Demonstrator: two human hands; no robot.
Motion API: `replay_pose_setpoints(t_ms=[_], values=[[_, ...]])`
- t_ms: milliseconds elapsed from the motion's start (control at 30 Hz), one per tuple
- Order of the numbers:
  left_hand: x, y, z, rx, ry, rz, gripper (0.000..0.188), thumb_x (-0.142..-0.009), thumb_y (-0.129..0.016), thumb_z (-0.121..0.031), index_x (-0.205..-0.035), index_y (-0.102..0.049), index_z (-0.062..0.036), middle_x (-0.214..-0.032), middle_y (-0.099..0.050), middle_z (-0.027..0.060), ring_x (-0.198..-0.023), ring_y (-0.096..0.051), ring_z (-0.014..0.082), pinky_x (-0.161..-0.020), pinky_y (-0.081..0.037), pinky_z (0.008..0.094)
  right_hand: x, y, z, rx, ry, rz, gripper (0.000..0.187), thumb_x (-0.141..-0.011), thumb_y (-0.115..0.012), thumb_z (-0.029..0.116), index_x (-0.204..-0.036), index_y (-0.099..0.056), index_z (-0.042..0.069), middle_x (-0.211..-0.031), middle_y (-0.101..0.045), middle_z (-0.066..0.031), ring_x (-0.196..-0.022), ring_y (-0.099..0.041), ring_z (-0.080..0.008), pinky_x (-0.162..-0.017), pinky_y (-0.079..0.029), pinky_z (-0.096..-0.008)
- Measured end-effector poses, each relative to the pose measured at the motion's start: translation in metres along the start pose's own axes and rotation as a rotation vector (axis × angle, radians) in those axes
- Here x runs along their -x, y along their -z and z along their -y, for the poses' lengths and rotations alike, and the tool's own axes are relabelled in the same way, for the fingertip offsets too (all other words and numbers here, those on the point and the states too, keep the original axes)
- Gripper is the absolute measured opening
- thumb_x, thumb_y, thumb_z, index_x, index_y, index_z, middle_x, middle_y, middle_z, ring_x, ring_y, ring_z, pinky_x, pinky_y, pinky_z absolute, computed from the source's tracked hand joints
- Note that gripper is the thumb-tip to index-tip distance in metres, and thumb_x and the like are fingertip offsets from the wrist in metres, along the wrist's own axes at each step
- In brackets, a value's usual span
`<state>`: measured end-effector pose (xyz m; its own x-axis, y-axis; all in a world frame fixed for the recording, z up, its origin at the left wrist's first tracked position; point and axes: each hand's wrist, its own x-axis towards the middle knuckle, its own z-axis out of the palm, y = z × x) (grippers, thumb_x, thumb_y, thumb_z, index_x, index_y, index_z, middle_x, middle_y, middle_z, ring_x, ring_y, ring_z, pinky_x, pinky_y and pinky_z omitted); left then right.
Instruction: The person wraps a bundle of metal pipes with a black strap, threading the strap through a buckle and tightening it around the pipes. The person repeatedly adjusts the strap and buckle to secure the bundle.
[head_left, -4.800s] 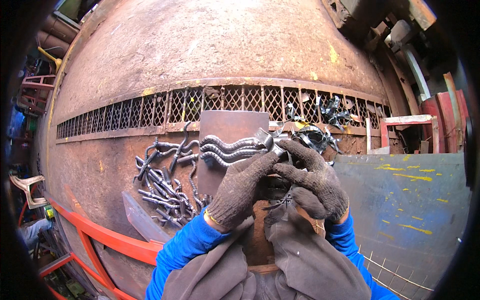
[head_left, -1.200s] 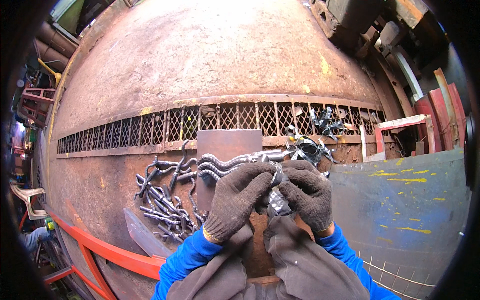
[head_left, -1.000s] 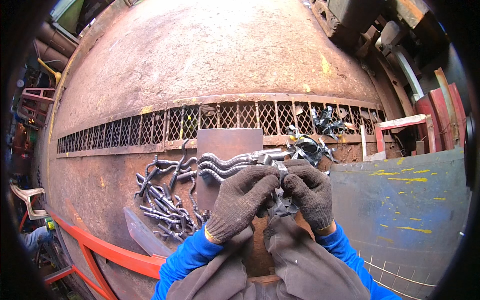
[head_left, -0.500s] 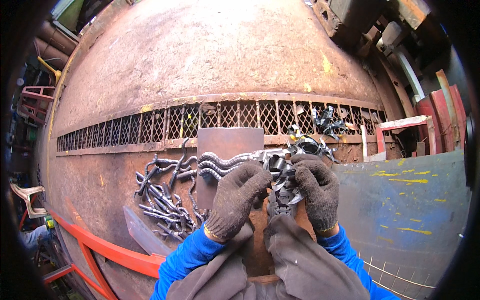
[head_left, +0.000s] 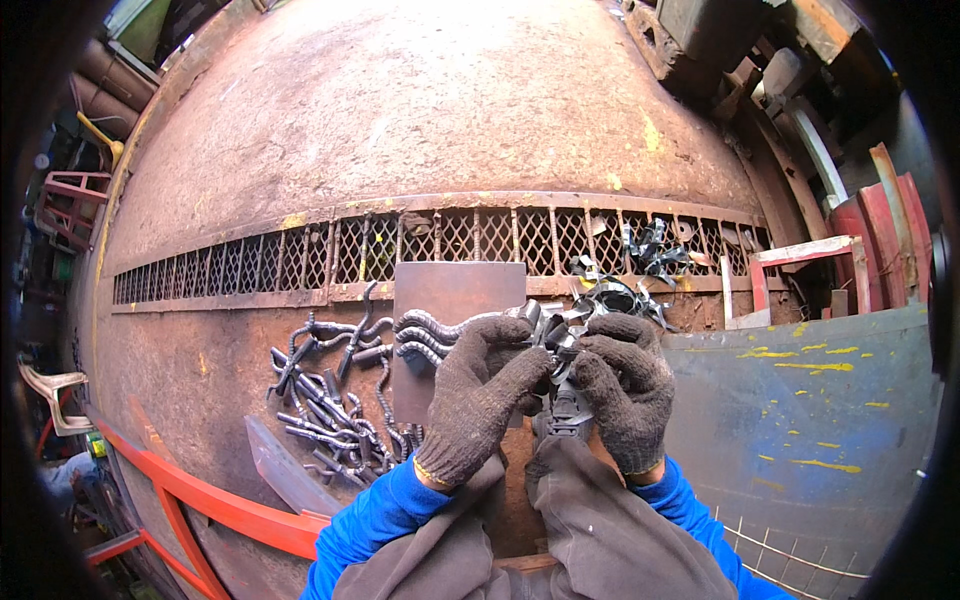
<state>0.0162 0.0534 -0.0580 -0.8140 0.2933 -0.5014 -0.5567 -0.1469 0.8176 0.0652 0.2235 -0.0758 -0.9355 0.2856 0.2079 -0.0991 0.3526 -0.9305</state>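
A crumpled dark, shiny strip (head_left: 562,342) is held between the two gloved hands, above a dark shoe (head_left: 566,412). The strip is gripped by the left hand (head_left: 478,400), with thumb and forefinger brought together at its near side. It is also gripped by the right hand (head_left: 630,392), whose fingers are curled in; the exact contact points are partly hidden by the gloves.

Just beyond the left hand, several wavy, ribbed metal rods (head_left: 425,325) are laid side by side across a flat rusty plate (head_left: 460,285); their right ends are covered by the hand and the strip. To the left of the plate, a loose pile of similar short metal pieces (head_left: 335,415) is found on the floor (head_left: 200,390). A flat metal bar (head_left: 285,468) is placed near the pile, by an orange-red frame (head_left: 230,492).

Past the plate, a long floor channel is covered by a mesh grating (head_left: 440,245). A tangle of dark strips (head_left: 655,252) is lodged over its right part, and a second tangle (head_left: 612,296) is located at its near edge. A brown lump (head_left: 417,223) is also noted on the grating. To the right, a grey sheet (head_left: 800,400) is marked with yellow streaks.
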Motion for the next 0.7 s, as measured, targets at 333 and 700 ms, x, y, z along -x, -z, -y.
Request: replay_pose_setpoints(t_ms=[333, 700], values=[[-0.006, 0.006, 0.007, 0.165, 0.014, 0.082, 0.036, -0.094, -0.066, -0.012, -0.124, -0.055, 0.0046, -0.105, -0.069, 0.0128, -0.095, -0.068, 0.0172, -0.086, -0.056, 0.0308, 0.01, -0.009, -0.001, -0.347, -0.302, -0.004, 0.023, -0.085, -0.075, 0.005, -0.107, -0.073, 0.0, -0.096, -0.071, -0.0131, -0.079, -0.066, -0.0254, -0.076, -0.053, -0.035], [0.0, 0.007, 0.002, -0.142, -0.123, 0.177, 0.033, -0.099, -0.06, -0.012, -0.129, -0.059, 0.0007, -0.112, -0.066, 0.0076, -0.098, -0.06, 0.0108, -0.087, -0.049, 0.0255, -0.006, 0.005, 0.0, -0.053, -0.146, 0.262, 0.024, -0.079, -0.081, 0.011, -0.101, -0.074, 0.004, -0.097, -0.069, -0.0113, -0.088, -0.066, -0.0232, -0.079, -0.052, -0.035]])
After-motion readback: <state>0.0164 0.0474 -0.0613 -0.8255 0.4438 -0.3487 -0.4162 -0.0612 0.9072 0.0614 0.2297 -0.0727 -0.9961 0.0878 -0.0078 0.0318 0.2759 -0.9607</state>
